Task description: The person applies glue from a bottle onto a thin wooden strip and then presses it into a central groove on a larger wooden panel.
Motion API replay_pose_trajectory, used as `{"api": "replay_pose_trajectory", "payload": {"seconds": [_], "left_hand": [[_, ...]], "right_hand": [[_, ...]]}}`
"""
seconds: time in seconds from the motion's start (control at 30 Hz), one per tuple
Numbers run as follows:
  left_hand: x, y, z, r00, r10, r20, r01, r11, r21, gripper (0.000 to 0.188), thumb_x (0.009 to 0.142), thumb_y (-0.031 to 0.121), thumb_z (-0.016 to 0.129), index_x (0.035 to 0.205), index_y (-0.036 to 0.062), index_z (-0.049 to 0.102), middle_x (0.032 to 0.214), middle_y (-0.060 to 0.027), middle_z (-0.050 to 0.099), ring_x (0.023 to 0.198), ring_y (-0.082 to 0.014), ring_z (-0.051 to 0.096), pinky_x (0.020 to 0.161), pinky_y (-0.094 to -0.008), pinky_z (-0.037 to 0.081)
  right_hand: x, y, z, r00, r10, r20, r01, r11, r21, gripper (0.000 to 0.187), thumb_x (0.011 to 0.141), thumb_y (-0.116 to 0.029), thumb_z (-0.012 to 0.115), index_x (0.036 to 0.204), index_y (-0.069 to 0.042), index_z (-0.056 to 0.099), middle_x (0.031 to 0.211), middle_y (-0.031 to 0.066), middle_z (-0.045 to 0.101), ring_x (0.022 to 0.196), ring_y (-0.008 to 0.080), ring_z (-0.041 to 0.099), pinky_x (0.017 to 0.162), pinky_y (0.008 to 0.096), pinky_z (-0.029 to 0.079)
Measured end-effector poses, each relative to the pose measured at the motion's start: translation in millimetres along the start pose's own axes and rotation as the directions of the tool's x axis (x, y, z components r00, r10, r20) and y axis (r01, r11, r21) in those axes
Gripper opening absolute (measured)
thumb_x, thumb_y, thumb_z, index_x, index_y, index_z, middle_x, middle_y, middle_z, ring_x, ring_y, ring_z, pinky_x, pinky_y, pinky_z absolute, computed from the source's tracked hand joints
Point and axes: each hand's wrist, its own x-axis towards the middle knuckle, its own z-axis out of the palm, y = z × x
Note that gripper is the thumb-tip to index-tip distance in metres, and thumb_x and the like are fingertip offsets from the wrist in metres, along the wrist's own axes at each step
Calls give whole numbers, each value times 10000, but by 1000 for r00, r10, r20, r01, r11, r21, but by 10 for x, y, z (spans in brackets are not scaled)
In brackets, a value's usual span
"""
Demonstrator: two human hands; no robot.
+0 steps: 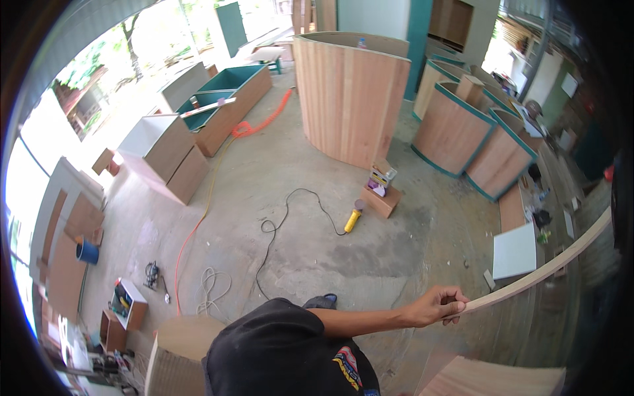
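My left arm reaches across to the right from a black sleeve. Its hand (439, 307) is closed, thumb and fingers pinching the near end of a long, thin wooden strip (541, 270). From there the strip runs up to the far right, above the floor, and its other end meets the dark rim of the view. My right hand does not show. Below the strip, at the lower edge, lies a pale wooden panel (495, 377).
A yellow angle grinder (353, 220) with a black cord lies on the floor beside a small wooden box (382, 200). A tall curved wooden cabinet (350, 99) stands ahead, with curved green-edged units (452, 129) to its right. An orange hose (264, 122) crosses the left side near open boxes (162, 155).
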Motion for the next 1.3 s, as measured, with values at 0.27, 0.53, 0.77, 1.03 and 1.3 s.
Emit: {"api": "replay_pose_trajectory", "payload": {"seconds": [0.27,0.53,0.77,1.03,1.3], "left_hand": [[208,-357,18,992,112,-58,-111,994,14,204,1023,248,577,1005,45,581,767,-14,603,654,-64,527,583,-239,433],[336,-738,128,987,152,-51,-144,980,139,163,1029,198,546,1015,43,594,809,3,581,713,-67,519,611,-244,436],[420,-1049,68,985,144,-99,-135,987,92,112,1018,115,547,975,12,558,771,-21,598,713,-97,579,606,-272,478],[237,-1399,-179,985,-174,-16,174,985,18,180,1025,216,568,1026,37,584,862,-26,626,765,-100,594,681,-266,481],[231,-1818,318,892,-358,276,381,924,-31,126,1020,157,573,1006,33,588,915,-46,644,761,-99,581,683,-273,489]], "right_hand": [[-1490,-2716,1665,704,-617,352,614,778,135,403,1015,-358,546,1218,-16,605,1004,97,643,895,204,615,746,338,498],[-2605,-3191,2277,321,-670,669,924,376,-67,409,1000,-308,610,1181,59,628,1019,83,659,904,168,622,786,303,512],[-2494,-3082,2254,397,-716,575,918,314,-243,394,980,-304,642,1169,42,649,1018,88,684,886,161,653,762,304,532],[-2549,-2770,2294,581,-717,385,810,556,-188,330,911,-187,708,1055,98,623,924,44,569,769,115,546,665,249,462],[-2610,-2523,1556,638,-768,49,770,635,-61,197,915,-119,691,981,58,637,920,60,568,732,103,585,626,260,475]]}}
